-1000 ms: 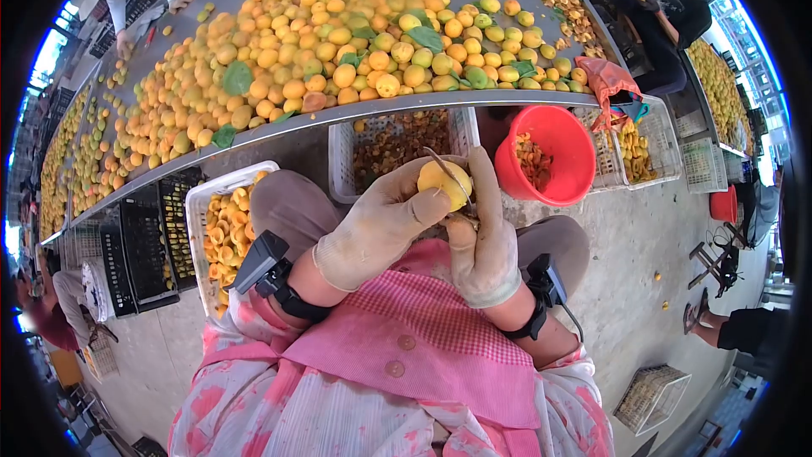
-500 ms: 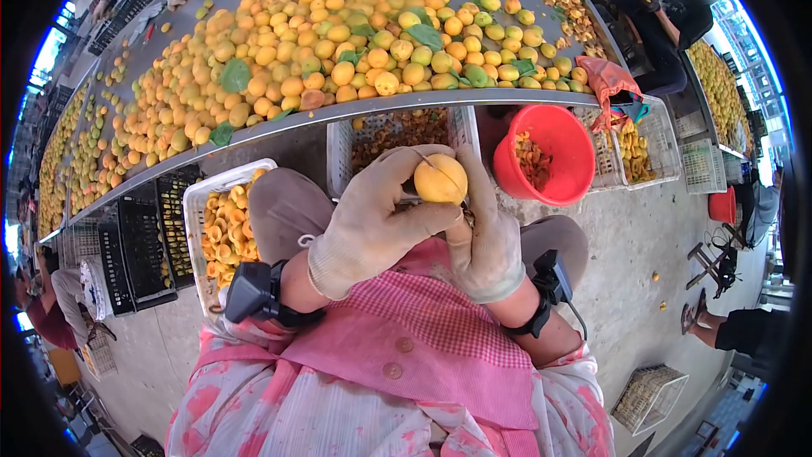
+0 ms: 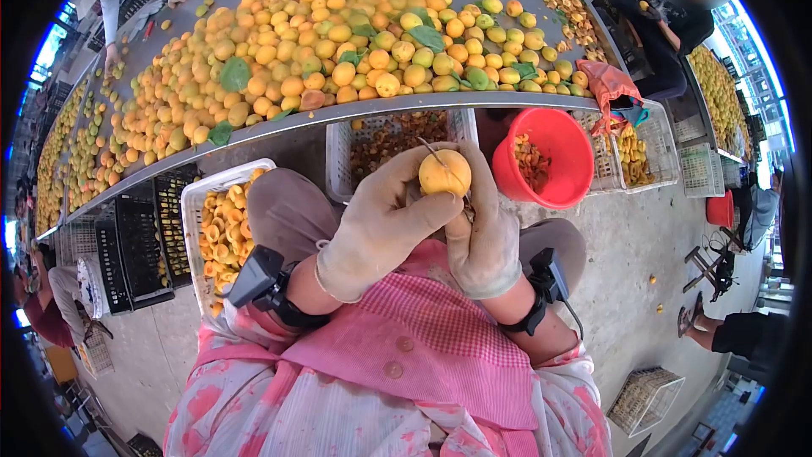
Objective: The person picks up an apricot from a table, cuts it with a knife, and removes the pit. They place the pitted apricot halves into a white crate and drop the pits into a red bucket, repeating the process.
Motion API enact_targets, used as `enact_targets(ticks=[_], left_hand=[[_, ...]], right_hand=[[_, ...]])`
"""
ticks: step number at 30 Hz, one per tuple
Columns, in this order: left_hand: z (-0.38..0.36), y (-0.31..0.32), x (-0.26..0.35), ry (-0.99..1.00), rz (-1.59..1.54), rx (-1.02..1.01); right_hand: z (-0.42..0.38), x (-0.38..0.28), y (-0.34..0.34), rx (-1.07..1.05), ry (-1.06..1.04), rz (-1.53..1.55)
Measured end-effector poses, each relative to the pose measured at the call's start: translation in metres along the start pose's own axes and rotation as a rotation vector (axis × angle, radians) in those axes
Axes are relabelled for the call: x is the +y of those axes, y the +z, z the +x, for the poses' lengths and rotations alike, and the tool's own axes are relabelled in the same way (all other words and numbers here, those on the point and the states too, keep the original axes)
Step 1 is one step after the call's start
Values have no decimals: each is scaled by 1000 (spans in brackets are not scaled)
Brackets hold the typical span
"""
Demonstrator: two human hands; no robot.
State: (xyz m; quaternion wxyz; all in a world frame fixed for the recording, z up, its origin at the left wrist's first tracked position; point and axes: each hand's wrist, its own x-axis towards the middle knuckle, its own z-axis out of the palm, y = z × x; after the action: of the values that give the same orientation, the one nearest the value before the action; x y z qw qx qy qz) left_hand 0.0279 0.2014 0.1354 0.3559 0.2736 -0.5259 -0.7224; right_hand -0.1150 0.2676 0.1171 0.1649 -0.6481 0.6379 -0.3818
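Both my hands wear pale work gloves and meet in front of my lap. My left hand (image 3: 385,228) is closed around a yellow-orange apricot (image 3: 443,171), its thumb pressed along the fruit's lower side. My right hand (image 3: 484,241) is closed against the other side of the apricot. A thin, dark blade, seemingly of a small knife (image 3: 430,149), lies across the fruit and sticks out past its top. Its handle is mostly hidden in my right glove.
Ahead, a metal table (image 3: 355,107) carries heaped apricots and some leaves. Beneath its edge are a white crate (image 3: 340,161) of dark scraps and a red bucket (image 3: 507,171) with pieces inside. Apricot halves fill a crate (image 3: 193,203) at my left knee. Other people work around the table.
My hands and the apricot have shifted slightly right, and the fruit has turned a little. More of the thin blade shows above it. Both hands keep their hold.
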Motion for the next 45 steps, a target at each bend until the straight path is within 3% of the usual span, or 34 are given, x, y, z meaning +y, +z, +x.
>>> enact_targets(ticks=[1, 5, 7, 11, 13, 17, 19, 23, 26, 28, 29, 31, 32, 34, 36, 39, 41, 42, 44, 45], left_hand=[[-1, 2, -1, -93, -300, -17], [-3, 1, 3, -232, -414, 28], [-1, 1, 9, -1, 76, 61], [-3, -5, 2, 87, 331, 42], [-1, 1, -1, -14, -258, 38], [-2, -3, 0, -160, -427, 0], [-2, -2, 7, -18, 9, 69], [-6, -12, 3, 106, 349, 19], [-6, -8, 5, 161, 258, 39], [-6, 1, 7, -86, -309, 54], [-6, 0, 8, -84, -308, 57], [-8, -5, 8, 82, 180, 88], [-9, -8, 9, 80, 178, 89], [-6, -14, 14, 376, 729, 97], [-5, -14, 12, 394, 687, 98], [-9, -9, 9, 254, 463, 91], [-10, -2, 6, -25, 34, 194], [-10, -5, 7, -26, 35, 194], [-8, -16, 11, 277, 595, 126], [-6, -19, 11, 273, 595, 124]], right_hand=[[0, 1, 4, 56, -36, -16], [0, 3, 9, 138, -94, -39], [0, 0, 4, 80, -64, -53], [2, 0, 1, 5, -40, -49], [4, 3, 4, 45, -81, -27], [4, 6, 10, 132, -157, 8], [3, 3, 6, 93, -130, -5], [4, -1, 0, 10, -82, 4], [7, 3, 4, 58, -157, 38], [7, 5, 8, 96, -186, 60], [7, 5, 8, 104, -187, 67], [6, 3, 5, 71, -164, 84], [5, 3, 4, 49, -148, 89], [6, 3, 1, -6, -120, 103], [8, 4, 1, -40, -110, 112], [9, 5, 6, 21, -178, 133], [9, 2, 6, 16, -155, 115], [8, 1, 6, 15, -147, 110], [8, 2, 4, -18, -140, 117], [8, 2, 4, -30, -136, 119]])
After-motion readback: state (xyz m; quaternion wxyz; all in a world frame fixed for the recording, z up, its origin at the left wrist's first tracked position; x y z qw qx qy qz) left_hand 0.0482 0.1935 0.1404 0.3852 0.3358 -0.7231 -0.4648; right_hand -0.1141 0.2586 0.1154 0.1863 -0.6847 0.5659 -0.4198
